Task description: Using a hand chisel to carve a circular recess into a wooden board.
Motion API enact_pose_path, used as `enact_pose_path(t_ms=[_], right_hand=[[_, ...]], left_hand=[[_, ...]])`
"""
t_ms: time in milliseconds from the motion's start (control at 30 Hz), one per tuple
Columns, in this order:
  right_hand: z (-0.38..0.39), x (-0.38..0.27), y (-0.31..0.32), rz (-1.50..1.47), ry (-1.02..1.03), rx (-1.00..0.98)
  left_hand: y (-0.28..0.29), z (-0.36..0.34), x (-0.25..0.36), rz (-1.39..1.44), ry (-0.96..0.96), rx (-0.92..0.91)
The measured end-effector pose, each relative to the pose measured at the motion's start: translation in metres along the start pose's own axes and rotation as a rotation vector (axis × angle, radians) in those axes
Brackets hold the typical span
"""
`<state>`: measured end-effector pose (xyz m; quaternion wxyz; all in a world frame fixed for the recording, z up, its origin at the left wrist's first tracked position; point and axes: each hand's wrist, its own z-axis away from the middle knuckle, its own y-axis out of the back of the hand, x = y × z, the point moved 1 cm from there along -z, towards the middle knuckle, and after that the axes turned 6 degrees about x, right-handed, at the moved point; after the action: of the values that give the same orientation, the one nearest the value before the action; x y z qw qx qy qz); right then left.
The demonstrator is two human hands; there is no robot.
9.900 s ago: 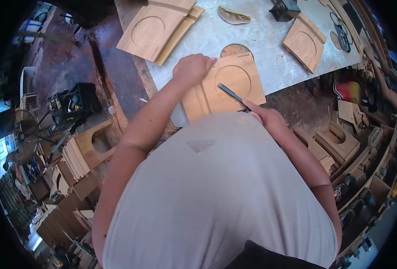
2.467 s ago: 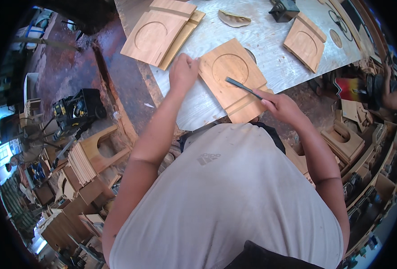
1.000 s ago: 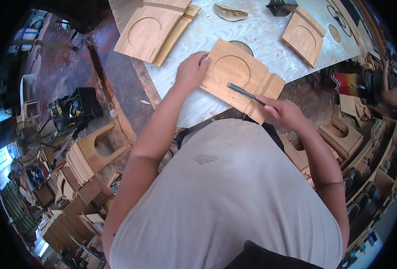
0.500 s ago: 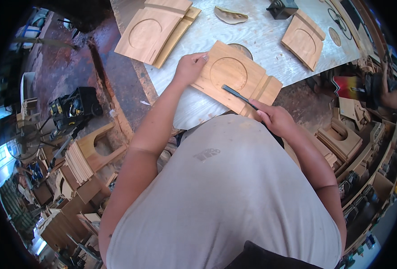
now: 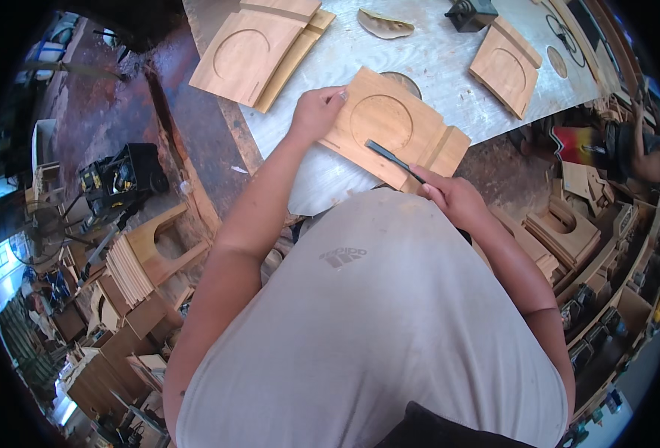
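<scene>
A light wooden board [image 5: 420, 136] with a round shallow recess and a straight groove across its right part lies in front of me, over the table's near edge. My left hand [image 5: 318, 113] is closed on its left side, the thumb on top. In my right hand [image 5: 453, 198] is a dark flat-bladed chisel [image 5: 388, 154], its handle hidden by the fingers. The chisel lies low across the board, its tip by the lower rim of the recess.
On the pale table [image 5: 419, 48] are stacked grooved boards [image 5: 229, 78] at left, another recessed board [image 5: 503, 63] at right, a curved offcut [image 5: 384, 25] and a dark metal block [image 5: 473, 13]. Cut wooden parts [image 5: 565, 231] stand at lower right. Another person [image 5: 621, 145] is at far right.
The chisel has slid slightly left along the board, with my right hand shifting the same way. My left hand and the board stay almost in place.
</scene>
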<state>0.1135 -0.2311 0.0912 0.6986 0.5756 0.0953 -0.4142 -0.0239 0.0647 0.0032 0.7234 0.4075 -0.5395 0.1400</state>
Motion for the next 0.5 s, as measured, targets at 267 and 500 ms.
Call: enact_pose_path(t_ms=[267, 500], right_hand=[[0.002, 0.001, -0.004, -0.007, 0.041, 0.042], [0.007, 0.012, 0.001, 0.083, 0.003, -0.003]], left_hand=[[-0.006, 0.001, -0.008, 0.001, -0.04, 0.025], [-0.01, 0.043, 0.019, -0.299, -0.013, 0.139]])
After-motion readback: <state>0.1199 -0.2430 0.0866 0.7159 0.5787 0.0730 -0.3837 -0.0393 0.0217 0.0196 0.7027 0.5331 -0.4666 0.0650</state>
